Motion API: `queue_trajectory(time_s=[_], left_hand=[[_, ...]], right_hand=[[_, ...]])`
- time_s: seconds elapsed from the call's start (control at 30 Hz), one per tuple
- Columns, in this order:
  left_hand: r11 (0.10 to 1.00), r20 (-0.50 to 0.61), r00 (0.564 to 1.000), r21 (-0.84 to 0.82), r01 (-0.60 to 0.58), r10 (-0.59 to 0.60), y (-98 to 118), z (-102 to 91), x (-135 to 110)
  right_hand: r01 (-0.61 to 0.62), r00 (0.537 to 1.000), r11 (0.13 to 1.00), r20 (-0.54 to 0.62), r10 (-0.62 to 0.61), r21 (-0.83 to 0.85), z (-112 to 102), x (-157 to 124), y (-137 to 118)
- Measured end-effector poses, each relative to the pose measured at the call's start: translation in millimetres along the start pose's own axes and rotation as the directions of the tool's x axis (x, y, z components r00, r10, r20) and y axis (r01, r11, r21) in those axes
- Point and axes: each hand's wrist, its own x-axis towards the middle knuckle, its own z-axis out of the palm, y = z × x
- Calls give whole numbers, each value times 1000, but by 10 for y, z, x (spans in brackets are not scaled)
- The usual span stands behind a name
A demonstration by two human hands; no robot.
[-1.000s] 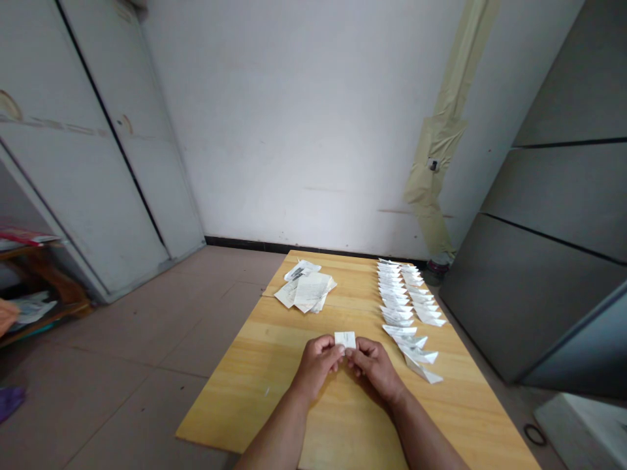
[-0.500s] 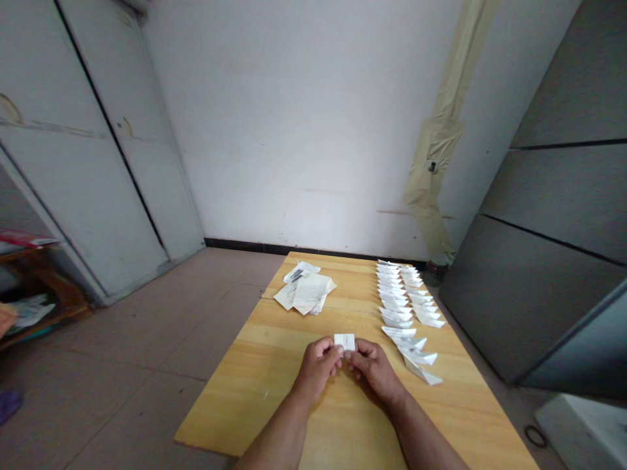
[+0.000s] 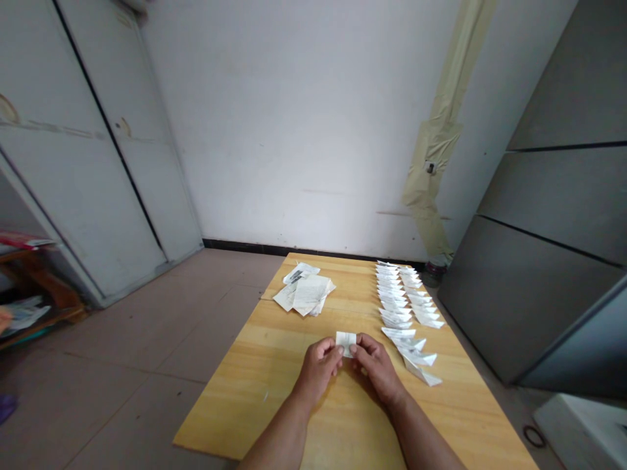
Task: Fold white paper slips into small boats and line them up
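1. Hands: left hand (image 3: 318, 369) and right hand (image 3: 377, 369) close together near the middle of the desk (image 3: 230, 405), thumbs and fingers pinching opposite sides of one small folded paper (image 3: 345, 343). Forearms angled inward from the bottom corners of the view.

2. Position of the folded paper: just above the meeting fingertips, slightly tilted, with its lower part hidden by the fingers. Contact with the desk beneath: impossible to tell from this view.

3. Handling, as judged from the look of it: very light, thin and soft, with almost no weight to control. Easy to crease, bend or tear at a sharp fold, and liable to spring open or slide if pinched loosely. Best hold: thumb and forefinger pads flat on the thicker folded edges, with gentle, even pressure, away from thin free corners.

4. Around the hands: a loose pile of printed sheets (image 3: 304, 294) at 11 o'clock, well apart from both hands. Two close rows of folded paper pieces (image 3: 394, 300) running from 1 o'clock down toward 3 o'clock, their nearest piece (image 3: 420, 372) near the right hand, apparently without touching it.

5. Beyond the desk: tiled floor (image 3: 147, 326) at 9 o'clock and a white wall (image 3: 294, 130) at 12 o'clock.
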Motion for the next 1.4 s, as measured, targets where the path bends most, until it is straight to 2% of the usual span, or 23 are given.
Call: queue_trajectory(time_s=[0.17, 0.37, 0.5, 0.73, 0.9, 1.07, 1.2, 1.4], left_hand=[[992, 90, 995, 120, -48, 37, -81, 25, 3], [972, 120, 990, 214, -100, 75, -100, 55, -9], [964, 129, 990, 250, -90, 59, -72, 65, -5], [965, 132, 987, 236, -117, 87, -40, 66, 3], [999, 47, 999, 53, -13, 11, 12, 9, -2], [996, -37, 999, -87, -21, 17, 35, -10, -4], [997, -42, 999, -75, -14, 11, -12, 4, 11], [998, 0, 999, 48, -34, 34, -66, 7, 28]], right_hand=[[-50, 996, 992, -70, 58, 113, -14, 7, 17], [-62, 994, 995, -83, 68, 76, 5, 7, 40], [-59, 992, 995, -109, 68, 82, 15, 7, 25], [-13, 987, 998, -156, 23, 65, 27, 0, -17], [-8, 992, 1000, -125, 7, -12, 37, -12, -65], [-10, 995, 999, -98, 4, -53, 25, -12, -36], [-8, 998, 999, -62, 6, -35, 6, -1, -1], [12, 999, 1000, -49, -13, -16, -14, 16, 38]])
